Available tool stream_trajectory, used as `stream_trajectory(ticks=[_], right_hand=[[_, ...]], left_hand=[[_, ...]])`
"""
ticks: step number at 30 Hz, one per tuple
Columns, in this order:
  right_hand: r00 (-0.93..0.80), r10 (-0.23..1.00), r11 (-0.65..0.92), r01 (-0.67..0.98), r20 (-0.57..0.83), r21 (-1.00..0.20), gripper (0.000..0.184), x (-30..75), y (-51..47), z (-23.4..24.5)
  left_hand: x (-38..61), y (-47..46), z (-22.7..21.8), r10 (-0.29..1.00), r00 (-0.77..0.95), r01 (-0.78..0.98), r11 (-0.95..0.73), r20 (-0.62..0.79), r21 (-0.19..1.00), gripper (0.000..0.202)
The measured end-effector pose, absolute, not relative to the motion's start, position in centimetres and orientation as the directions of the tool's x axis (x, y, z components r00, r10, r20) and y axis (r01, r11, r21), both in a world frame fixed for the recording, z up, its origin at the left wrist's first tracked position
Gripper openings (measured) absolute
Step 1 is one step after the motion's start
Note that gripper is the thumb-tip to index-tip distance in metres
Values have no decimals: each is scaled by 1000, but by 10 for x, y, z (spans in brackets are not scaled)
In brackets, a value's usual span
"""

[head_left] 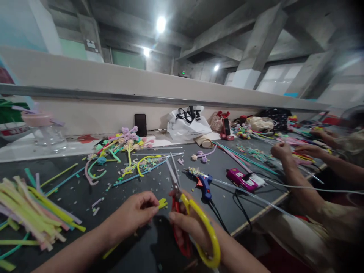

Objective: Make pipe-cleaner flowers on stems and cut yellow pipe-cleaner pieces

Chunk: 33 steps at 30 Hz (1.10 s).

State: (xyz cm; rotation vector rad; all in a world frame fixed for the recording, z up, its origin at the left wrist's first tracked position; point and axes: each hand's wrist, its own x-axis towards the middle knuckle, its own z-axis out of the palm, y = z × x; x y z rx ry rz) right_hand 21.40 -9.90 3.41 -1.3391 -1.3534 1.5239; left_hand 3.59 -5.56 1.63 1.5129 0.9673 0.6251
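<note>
Between the thumb and fingers of my left hand (139,207) is a yellow pipe cleaner (162,203), its short tufted end sticking out to the right. My right hand (184,223) holds scissors (202,231) with one yellow and one red handle loop. Their blades point up and away, a little apart, with nothing between them. The yellow tufted end lies just left of the scissors, not touching the blades. Beyond the right hand, a blue glue gun (205,185) rests on the dark table (125,246).
Cut pipe cleaners (31,212) are piled at the left. Finished-looking fuzzy flowers (127,140), a black phone (140,125) and a white bag (187,123) stand along the back. A magenta device (241,179) with cables lies at right, near a co-worker's hand (281,151).
</note>
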Motion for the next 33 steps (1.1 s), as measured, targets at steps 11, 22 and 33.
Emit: stream_trajectory(ticks=[11,22,33], right_hand=[[-138,960,-220,160,-242,-962,50,196,-83,37],[-127,950,-259,199,-287,-945,53,194,-77,27],[-53,976,-212,-20,-210,-977,34,232,-81,13]], left_hand=[[30,-60,20,825,521,315,54,-220,948,17],[34,-61,16,835,501,303,76,-226,950,11],[19,-40,14,960,267,619,-102,-87,779,20]])
